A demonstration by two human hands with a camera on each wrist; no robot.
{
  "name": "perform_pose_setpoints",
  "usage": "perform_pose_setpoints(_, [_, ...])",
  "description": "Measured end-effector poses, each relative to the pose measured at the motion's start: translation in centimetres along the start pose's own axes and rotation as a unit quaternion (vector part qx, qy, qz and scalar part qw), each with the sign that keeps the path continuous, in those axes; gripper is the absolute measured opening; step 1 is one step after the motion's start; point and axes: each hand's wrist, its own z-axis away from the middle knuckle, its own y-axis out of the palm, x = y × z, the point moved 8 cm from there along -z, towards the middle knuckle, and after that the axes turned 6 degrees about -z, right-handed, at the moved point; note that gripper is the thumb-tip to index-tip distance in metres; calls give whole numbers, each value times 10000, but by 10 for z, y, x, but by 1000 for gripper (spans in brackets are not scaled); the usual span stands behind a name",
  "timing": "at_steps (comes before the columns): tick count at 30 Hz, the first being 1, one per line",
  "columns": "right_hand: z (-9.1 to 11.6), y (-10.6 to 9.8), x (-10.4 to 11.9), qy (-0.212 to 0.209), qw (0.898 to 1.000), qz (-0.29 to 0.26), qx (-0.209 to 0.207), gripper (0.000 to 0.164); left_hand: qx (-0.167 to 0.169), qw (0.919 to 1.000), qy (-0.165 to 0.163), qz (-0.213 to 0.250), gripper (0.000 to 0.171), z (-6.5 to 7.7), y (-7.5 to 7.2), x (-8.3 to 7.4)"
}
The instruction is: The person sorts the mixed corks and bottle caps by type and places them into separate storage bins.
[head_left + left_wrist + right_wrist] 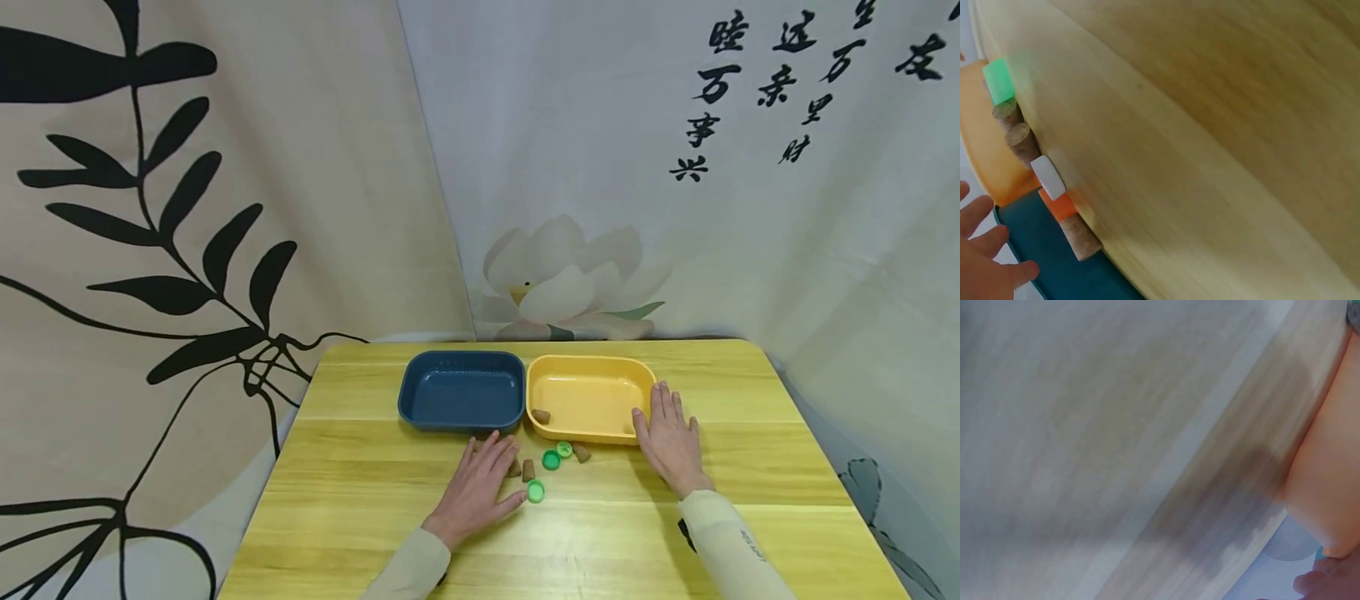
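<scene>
My left hand (480, 487) is spread, palm down, over the table in front of the blue tray (461, 423). Under and beside its fingers lie corks (528, 471) and green bottle caps (551, 459), with another green cap (536, 491) by the thumb tip. The left wrist view adds a white cap (1048, 177) and an orange cap (1059, 205) near a cork (1080, 237); the hand covers these in the head view. My right hand (672, 442) lies with straight fingers along the right side of the yellow tray (588, 435). One cork (541, 416) sits inside that tray.
Both trays stand side by side near the back edge of the wooden table (585, 550). A further cork (581, 452) and a green cap (564, 449) lie close to the yellow tray's front wall. Behind the table hangs a printed cloth (360, 167).
</scene>
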Motion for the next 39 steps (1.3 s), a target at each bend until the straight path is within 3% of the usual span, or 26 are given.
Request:
perform_pose_setpoints(6, [2,2,-2,-7,10000,-24,25,77,368,9991,50,-211,72,0,9,-4])
perform_pose_setpoints(14, [3,0,-1,21,10000,-30,41,77,887,9946,-361,-409,72,0,21,-1])
perform_pose_setpoints(23, [2,1,-1,50,9999,-24,90,77,484,9921,-549,-1017,70,-4,22,-1])
perform_pose_setpoints(34, [1,2,-2,104,9998,-16,148,78,395,9835,-682,-1627,58,-5,24,-4])
perform_pose_setpoints(39, [1,2,-3,117,9998,-20,148,79,319,9794,-561,-1911,50,-5,23,-5])
